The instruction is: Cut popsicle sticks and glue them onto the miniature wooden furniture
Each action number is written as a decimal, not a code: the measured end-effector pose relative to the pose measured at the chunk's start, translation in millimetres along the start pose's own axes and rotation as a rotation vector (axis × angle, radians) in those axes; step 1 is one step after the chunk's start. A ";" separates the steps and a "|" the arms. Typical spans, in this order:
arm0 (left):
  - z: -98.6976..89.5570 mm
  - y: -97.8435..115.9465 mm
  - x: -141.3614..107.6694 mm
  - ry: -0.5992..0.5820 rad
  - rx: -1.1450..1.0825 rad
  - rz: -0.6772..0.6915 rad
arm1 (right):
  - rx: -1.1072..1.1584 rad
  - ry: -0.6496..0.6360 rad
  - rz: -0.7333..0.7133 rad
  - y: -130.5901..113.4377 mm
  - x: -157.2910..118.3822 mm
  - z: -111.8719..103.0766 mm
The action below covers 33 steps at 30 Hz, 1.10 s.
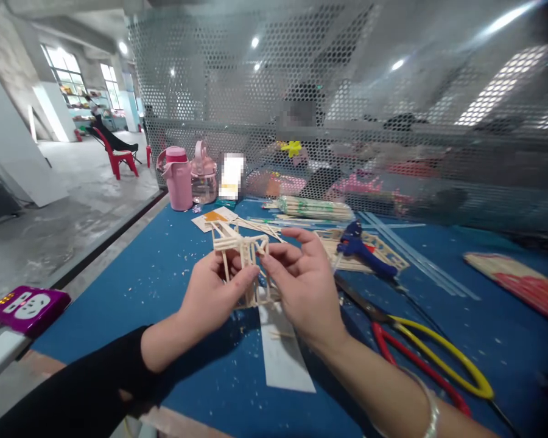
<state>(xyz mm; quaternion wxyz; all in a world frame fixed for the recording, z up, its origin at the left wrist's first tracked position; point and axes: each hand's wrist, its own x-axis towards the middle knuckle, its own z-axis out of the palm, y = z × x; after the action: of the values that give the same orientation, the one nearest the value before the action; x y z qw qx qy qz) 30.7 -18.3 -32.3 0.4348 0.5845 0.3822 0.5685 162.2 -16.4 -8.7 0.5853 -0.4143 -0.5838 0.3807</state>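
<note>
A small frame built of pale wooden sticks [228, 243] is held up above the blue table, between both hands. My left hand [212, 286] grips it from the left, thumb across its front. At its right upper corner, the thumb and index finger of my right hand [308, 286] pinch the frame, the other fingers raised. Whether a separate small piece is in that pinch, I cannot tell. Beneath the hands lies a strip of white paper [285, 359] with a few stick scraps. Scissors [420, 347] with red and yellow handles rest close to my right forearm.
A blue glue gun [368, 252] lies on another stick structure [397, 252] at right. Behind are bagged sticks [317, 208], clear glue sticks [420, 261], a pink flask [178, 179] and a phone [232, 176]. A perforated metal screen [237, 103] borders the back; a purple power strip [30, 310] sits left.
</note>
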 end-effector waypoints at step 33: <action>5.0 -4.4 -10.5 0.044 0.015 0.150 | -1.140 -0.672 -0.546 31.4 -45.1 -59.0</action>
<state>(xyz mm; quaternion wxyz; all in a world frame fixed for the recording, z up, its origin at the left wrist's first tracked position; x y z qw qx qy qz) 35.3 -27.1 -39.8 0.3781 0.6020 0.3510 0.6095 221.0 -49.3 -53.0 0.1407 -0.3553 -0.9234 -0.0366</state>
